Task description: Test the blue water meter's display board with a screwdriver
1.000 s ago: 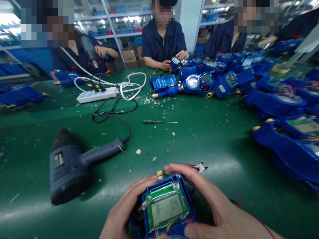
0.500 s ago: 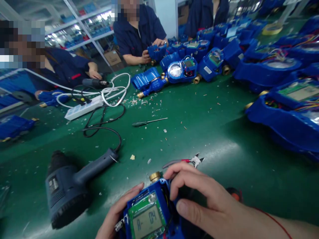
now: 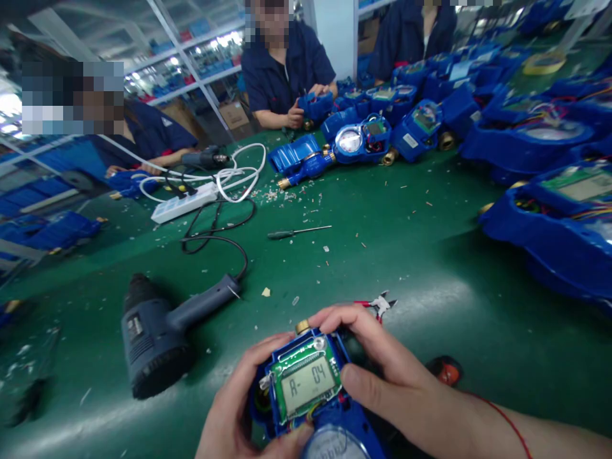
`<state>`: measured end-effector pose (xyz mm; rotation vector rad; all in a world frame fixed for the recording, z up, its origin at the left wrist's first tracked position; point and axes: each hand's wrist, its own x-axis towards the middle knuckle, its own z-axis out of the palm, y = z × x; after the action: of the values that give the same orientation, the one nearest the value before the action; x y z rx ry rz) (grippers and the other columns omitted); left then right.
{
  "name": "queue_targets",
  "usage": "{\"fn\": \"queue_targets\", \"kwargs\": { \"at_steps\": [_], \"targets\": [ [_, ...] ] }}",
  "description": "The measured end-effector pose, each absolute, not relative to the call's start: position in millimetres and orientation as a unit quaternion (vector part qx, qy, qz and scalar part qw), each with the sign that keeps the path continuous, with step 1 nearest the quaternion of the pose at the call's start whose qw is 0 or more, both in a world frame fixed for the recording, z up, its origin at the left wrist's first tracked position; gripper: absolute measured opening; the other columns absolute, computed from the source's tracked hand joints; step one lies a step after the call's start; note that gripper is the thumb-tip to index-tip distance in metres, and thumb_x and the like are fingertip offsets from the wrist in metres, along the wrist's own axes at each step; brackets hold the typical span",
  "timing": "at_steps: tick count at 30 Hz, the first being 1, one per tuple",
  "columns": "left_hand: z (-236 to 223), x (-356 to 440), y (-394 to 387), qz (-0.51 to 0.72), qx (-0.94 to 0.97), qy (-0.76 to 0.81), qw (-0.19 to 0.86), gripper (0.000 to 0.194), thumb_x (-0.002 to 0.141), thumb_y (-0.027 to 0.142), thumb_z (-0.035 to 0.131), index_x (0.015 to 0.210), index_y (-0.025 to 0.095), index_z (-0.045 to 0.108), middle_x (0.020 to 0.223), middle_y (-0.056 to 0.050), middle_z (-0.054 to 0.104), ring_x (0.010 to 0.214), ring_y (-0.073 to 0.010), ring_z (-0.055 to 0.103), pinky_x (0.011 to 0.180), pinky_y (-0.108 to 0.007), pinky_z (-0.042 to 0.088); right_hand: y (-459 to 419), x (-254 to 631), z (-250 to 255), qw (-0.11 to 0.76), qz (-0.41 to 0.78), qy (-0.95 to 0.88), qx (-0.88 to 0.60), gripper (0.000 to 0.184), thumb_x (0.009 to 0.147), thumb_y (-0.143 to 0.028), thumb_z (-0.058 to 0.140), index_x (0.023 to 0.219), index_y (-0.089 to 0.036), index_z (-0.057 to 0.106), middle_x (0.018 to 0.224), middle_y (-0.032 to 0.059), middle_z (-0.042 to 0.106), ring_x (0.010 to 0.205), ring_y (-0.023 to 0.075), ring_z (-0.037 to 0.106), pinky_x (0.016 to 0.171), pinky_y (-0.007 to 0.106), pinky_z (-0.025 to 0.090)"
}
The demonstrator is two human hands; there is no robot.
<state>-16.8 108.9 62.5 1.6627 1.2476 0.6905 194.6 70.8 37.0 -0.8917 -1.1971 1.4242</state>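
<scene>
Water meter [image 3: 306, 382] sits near you, clasped firmly in your left hand [image 3: 232, 401] and right hand [image 3: 396, 382], display up; grip only the blue housing [image 3: 340, 362], clear of the exposed circuit board [image 3: 291, 349].

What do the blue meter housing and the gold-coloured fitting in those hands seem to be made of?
The blue meter housing looks like glossy moulded plastic, judging by its smooth rounded shell. The gold-coloured fitting looks like brass, from its warm metallic sheen, though plating cannot be ruled out.
</scene>
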Motion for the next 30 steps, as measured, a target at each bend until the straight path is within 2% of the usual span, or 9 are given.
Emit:
{"fn": "queue_targets", "kwargs": {
  "at_steps": [2, 5, 8, 13, 17, 21, 25, 27, 30],
  "targets": [
    [63, -15, 108, 0.279, 0.661, 0.509, 0.476, 0.05, 0.067, 0.035, 0.08, 0.114, 0.029, 0.064, 0.119, -0.001, 0.067, 0.114, -0.0237, 0.062, 0.099, -0.03, 0.05, 70, 194, 36, 0.504, 0.59, -0.509, -0.373, 0.035, 0.101, -0.045, 0.051, 0.131, -0.031, 0.042, 0.131, 0.0024, 0.047, 0.123, 0.0193, 0.046, 0.103, 0.033, 0.041],
    [64, -14, 108, 0.267, 0.648, 0.509, 0.5, 0.051, 0.069, 0.036, 0.079, 0.117, 0.03, 0.062, 0.12, 0.0, 0.067, 0.113, -0.022, 0.061, 0.102, -0.03, 0.048, 71, 194, 34, 0.499, 0.575, -0.525, -0.38, 0.032, 0.102, -0.044, 0.048, 0.132, -0.034, 0.042, 0.131, 0.0008, 0.048, 0.123, 0.018, 0.046, 0.103, 0.032, 0.042],
    [65, -15, 110, 0.246, 0.661, 0.487, 0.515, 0.052, 0.071, 0.035, 0.078, 0.119, 0.03, 0.058, 0.12, 0.0, 0.066, 0.113, -0.0212, 0.061, 0.098, -0.029, 0.05, 72, 198, 34, 0.485, 0.536, -0.568, -0.394, 0.029, 0.104, -0.039, 0.046, 0.132, -0.037, 0.044, 0.135, -0.0013, 0.047, 0.128, 0.0158, 0.042, 0.108, 0.03, 0.038],
    [63, -20, 111, 0.231, 0.671, 0.47, 0.525, 0.055, 0.073, 0.035, 0.078, 0.122, 0.03, 0.054, 0.125, -0.001, 0.064, 0.114, -0.0219, 0.061, 0.098, -0.03, 0.05, 75, 209, 40, 0.448, 0.557, -0.596, -0.365, 0.037, 0.1, -0.041, 0.053, 0.136, -0.036, 0.047, 0.142, -0.0013, 0.044, 0.135, 0.0177, 0.038, 0.114, 0.033, 0.032],
    [62, -19, 110, 0.236, 0.658, 0.478, 0.533, 0.055, 0.074, 0.035, 0.077, 0.124, 0.031, 0.053, 0.128, 0.0, 0.062, 0.118, -0.022, 0.058, 0.101, -0.031, 0.046, 77, 213, 43, 0.422, 0.563, -0.61, -0.365, 0.042, 0.099, -0.036, 0.056, 0.139, -0.037, 0.044, 0.144, -0.0015, 0.042, 0.134, 0.0182, 0.04, 0.113, 0.033, 0.034],
    [65, -11, 111, 0.227, 0.614, 0.485, 0.58, 0.057, 0.07, 0.032, 0.079, 0.119, 0.028, 0.051, 0.12, -0.001, 0.063, 0.111, -0.0217, 0.06, 0.091, -0.028, 0.049, 78, 213, 41, 0.402, 0.53, -0.636, -0.39, 0.043, 0.1, -0.032, 0.049, 0.142, -0.036, 0.04, 0.144, -0.0007, 0.041, 0.131, 0.0174, 0.042, 0.113, 0.033, 0.033],
    [71, -2, 110, 0.231, 0.598, 0.496, 0.585, 0.054, 0.065, 0.028, 0.078, 0.112, 0.024, 0.05, 0.108, -0.001, 0.064, 0.1, -0.0208, 0.061, 0.084, -0.028, 0.049, 81, 210, 37, 0.43, 0.45, -0.681, -0.387, 0.043, 0.099, -0.025, 0.042, 0.141, -0.033, 0.04, 0.14, -0.0011, 0.043, 0.132, 0.0147, 0.038, 0.112, 0.027, 0.031],
    [72, 0, 109, 0.234, 0.603, 0.5, 0.577, 0.053, 0.065, 0.028, 0.078, 0.11, 0.024, 0.051, 0.104, 0.0, 0.063, 0.098, -0.0208, 0.06, 0.083, -0.028, 0.048, 82, 207, 36, 0.427, 0.452, -0.686, -0.377, 0.042, 0.1, -0.027, 0.041, 0.141, -0.033, 0.041, 0.141, -0.0015, 0.042, 0.134, 0.0149, 0.036, 0.113, 0.027, 0.03],
    [72, -1, 109, 0.231, 0.603, 0.491, 0.584, 0.054, 0.067, 0.029, 0.077, 0.114, 0.025, 0.05, 0.108, -0.001, 0.062, 0.1, -0.0209, 0.06, 0.082, -0.028, 0.049, 82, 201, 38, 0.404, 0.46, -0.687, -0.393, 0.043, 0.102, -0.039, 0.044, 0.144, -0.034, 0.038, 0.144, -0.0008, 0.038, 0.136, 0.0167, 0.031, 0.114, 0.028, 0.028]
  ]
}}
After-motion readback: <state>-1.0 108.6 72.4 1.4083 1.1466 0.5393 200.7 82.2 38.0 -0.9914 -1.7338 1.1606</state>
